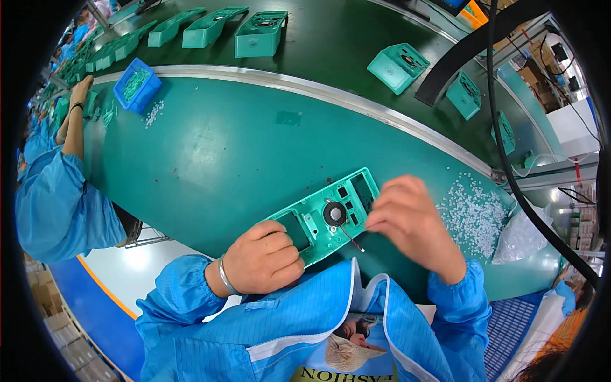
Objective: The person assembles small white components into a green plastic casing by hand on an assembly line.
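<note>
A green plastic housing (321, 240) lies tilted in front of me on the green table, its open inside facing up. A round black speaker (335, 214) sits within it, and a short twisted wire (354, 242) trails from there toward the near edge. My left hand (264, 260) is closed around the housing's left end. Over the right end hovers my right hand (410, 223), slightly blurred, thumb and fingertips pinched together close to the housing's edge. Whatever those fingertips hold, if anything, is too small to make out.
Small white pieces (474, 213) are scattered at right beside a clear plastic bag (523, 235). A blue bin (145, 95) of green parts stands far left, near a co-worker's arm (75, 124). Beyond a metal rail, a conveyor (331, 38) carries several green housings. A black cable (503, 149) hangs at right.
</note>
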`<state>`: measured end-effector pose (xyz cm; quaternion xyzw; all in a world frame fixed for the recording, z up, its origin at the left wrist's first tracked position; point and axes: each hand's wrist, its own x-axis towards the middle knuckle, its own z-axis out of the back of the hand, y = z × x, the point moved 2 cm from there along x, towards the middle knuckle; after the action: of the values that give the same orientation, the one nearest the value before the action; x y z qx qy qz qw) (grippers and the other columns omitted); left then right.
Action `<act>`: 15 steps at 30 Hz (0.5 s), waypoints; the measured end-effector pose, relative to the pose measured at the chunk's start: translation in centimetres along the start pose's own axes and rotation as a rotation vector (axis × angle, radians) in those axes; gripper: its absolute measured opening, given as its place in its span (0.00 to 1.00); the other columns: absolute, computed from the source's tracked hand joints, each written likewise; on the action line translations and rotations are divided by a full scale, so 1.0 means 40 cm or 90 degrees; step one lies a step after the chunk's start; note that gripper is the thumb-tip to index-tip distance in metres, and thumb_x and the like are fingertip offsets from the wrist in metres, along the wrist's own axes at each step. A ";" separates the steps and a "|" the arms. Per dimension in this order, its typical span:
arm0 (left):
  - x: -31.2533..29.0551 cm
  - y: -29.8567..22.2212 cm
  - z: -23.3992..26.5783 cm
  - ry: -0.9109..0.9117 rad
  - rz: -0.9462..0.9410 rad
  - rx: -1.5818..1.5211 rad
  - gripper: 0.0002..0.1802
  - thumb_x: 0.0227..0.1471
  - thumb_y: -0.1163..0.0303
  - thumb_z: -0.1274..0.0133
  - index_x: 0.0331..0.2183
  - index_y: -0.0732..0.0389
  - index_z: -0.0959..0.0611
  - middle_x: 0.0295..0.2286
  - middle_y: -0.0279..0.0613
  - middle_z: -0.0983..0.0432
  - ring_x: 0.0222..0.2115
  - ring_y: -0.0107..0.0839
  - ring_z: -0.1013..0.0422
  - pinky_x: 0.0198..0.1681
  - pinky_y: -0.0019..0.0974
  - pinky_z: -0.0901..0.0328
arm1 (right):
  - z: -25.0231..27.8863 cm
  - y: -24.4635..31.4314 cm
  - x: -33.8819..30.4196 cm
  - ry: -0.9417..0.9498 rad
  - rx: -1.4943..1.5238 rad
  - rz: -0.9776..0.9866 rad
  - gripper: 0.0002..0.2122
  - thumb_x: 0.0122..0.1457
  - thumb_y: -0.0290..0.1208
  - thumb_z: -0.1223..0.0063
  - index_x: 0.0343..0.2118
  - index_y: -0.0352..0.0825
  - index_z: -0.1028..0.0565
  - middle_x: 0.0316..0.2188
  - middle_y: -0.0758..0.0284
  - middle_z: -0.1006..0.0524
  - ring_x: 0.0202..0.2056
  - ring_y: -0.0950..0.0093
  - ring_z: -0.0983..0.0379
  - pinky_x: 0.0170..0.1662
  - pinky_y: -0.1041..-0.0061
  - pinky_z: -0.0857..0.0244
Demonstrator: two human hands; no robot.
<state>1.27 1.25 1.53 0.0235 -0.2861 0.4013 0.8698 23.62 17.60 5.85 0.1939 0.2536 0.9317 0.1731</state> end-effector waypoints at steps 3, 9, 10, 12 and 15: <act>0.004 0.006 0.002 0.009 -0.005 -0.015 0.09 0.42 0.66 0.36 0.28 0.54 0.21 0.23 0.30 0.31 0.28 0.30 0.31 0.45 0.41 0.31 | -0.039 0.034 0.036 0.066 0.066 0.071 0.08 0.44 0.24 0.32 0.28 0.39 0.20 0.32 0.72 0.25 0.42 0.66 0.29 0.50 0.64 0.36; 0.010 0.000 0.001 -0.037 0.015 -0.029 0.06 0.39 0.69 0.42 0.23 0.56 0.23 0.22 0.33 0.34 0.28 0.30 0.32 0.44 0.38 0.30 | -0.059 0.039 0.045 0.122 0.035 0.098 0.06 0.45 0.25 0.34 0.27 0.39 0.19 0.32 0.72 0.25 0.42 0.67 0.29 0.50 0.65 0.36; 0.010 0.000 -0.001 -0.038 0.018 -0.029 0.06 0.39 0.69 0.42 0.23 0.56 0.23 0.22 0.33 0.34 0.28 0.30 0.32 0.44 0.38 0.30 | -0.060 0.040 0.046 0.125 0.036 0.099 0.06 0.45 0.25 0.34 0.27 0.39 0.19 0.32 0.72 0.25 0.42 0.67 0.29 0.50 0.65 0.36; 0.009 0.001 -0.002 -0.056 0.014 -0.033 0.06 0.38 0.69 0.42 0.23 0.56 0.23 0.22 0.33 0.35 0.27 0.30 0.33 0.43 0.38 0.30 | -0.060 0.045 0.048 0.124 0.021 0.102 0.05 0.45 0.26 0.35 0.27 0.38 0.20 0.31 0.72 0.25 0.41 0.68 0.29 0.50 0.65 0.36; 0.006 0.007 0.005 -0.012 -0.001 -0.032 0.07 0.41 0.69 0.41 0.27 0.54 0.21 0.22 0.30 0.34 0.26 0.29 0.32 0.44 0.39 0.32 | -0.052 0.062 0.053 0.119 -0.023 0.117 0.06 0.45 0.25 0.36 0.28 0.37 0.20 0.31 0.72 0.25 0.41 0.68 0.29 0.50 0.65 0.36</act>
<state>1.12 1.53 1.75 0.0057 -0.3041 0.3931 0.8677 20.30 15.62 6.13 0.1257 0.2332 0.9620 0.0660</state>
